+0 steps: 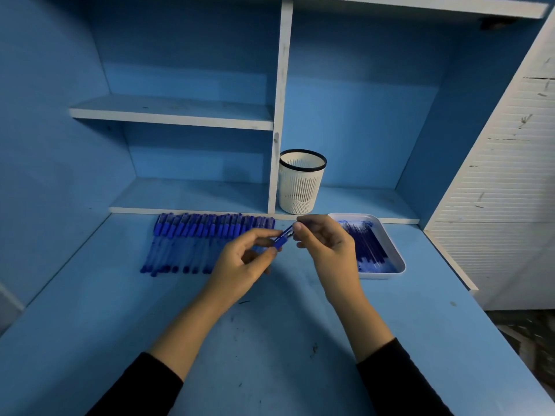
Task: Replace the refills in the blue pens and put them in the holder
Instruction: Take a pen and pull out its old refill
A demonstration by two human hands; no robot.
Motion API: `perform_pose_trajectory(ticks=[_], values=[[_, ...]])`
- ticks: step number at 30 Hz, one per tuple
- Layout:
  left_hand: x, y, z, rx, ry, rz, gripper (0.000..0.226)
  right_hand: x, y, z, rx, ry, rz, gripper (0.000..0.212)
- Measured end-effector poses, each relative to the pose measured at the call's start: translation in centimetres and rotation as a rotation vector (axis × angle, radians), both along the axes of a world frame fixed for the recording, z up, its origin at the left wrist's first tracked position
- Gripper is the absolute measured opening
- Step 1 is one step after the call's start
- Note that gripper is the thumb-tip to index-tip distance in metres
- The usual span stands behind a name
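Note:
Both hands hold one blue pen (pixel 283 238) above the blue desk. My left hand (pixel 250 259) pinches its blue grip end between thumb and fingers. My right hand (pixel 322 243) pinches the other end, a clear barrel mostly hidden by the fingers. A row of several blue pens (pixel 192 241) lies side by side on the desk to the left, partly behind my left hand. A white tray (pixel 398 259) with several blue refills (pixel 368 247) sits to the right. The white slotted pen holder (pixel 301 181) with a black rim stands on the low shelf behind, with nothing seen inside it.
Blue shelving with white edges rises behind the desk; a vertical white divider (pixel 280 115) stands just left of the holder. A white slatted panel (pixel 504 181) closes off the right side. The desk surface (pixel 270 340) near me shows scuff marks.

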State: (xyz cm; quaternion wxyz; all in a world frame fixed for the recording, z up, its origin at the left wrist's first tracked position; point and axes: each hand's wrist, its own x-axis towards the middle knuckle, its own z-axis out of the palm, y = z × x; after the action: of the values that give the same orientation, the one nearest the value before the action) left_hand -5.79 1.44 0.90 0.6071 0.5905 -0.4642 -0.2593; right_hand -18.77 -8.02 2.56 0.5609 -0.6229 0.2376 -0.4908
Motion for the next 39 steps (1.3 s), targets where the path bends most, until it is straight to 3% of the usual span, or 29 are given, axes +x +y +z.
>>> perform_pose_trajectory(ticks=[3, 6, 19, 25, 34, 36, 39], values=[[0.1, 0.0, -0.4, 0.005, -0.081, 0.011, 0.019, 0.0, -0.6, -0.8, -0.049, 0.058, -0.001, 0.001], [0.2, -0.3, -0.5, 0.003, -0.065, 0.044, 0.015, 0.3, -0.7, -1.3, -0.078, 0.076, -0.023, 0.011], [0.9, -0.5, 0.0, -0.08, -0.158, 0.007, 0.036, 0.9, 0.2, -1.7, -0.013, -0.067, -0.025, 0.016], [1.2, -0.5, -0.4, -0.03, -0.192, -0.051, 0.041, 0.8, -0.1, -1.3, -0.033, -0.106, -0.06, 0.02], [0.6, -0.7, -0.9, -0.027, -0.104, 0.046, 0.032, 0.4, -1.3, -0.7, 0.027, -0.127, -0.108, 0.009], [1.1, -0.6, -1.2, -0.044, -0.109, 0.105, 0.03, 0.1, -1.9, -1.1, 0.049, -0.094, -0.187, 0.009], [1.7, -0.4, -1.3, -0.041, -0.135, 0.159, 0.024, 0.1, -2.7, -2.2, 0.031, 0.142, -0.216, 0.006]])
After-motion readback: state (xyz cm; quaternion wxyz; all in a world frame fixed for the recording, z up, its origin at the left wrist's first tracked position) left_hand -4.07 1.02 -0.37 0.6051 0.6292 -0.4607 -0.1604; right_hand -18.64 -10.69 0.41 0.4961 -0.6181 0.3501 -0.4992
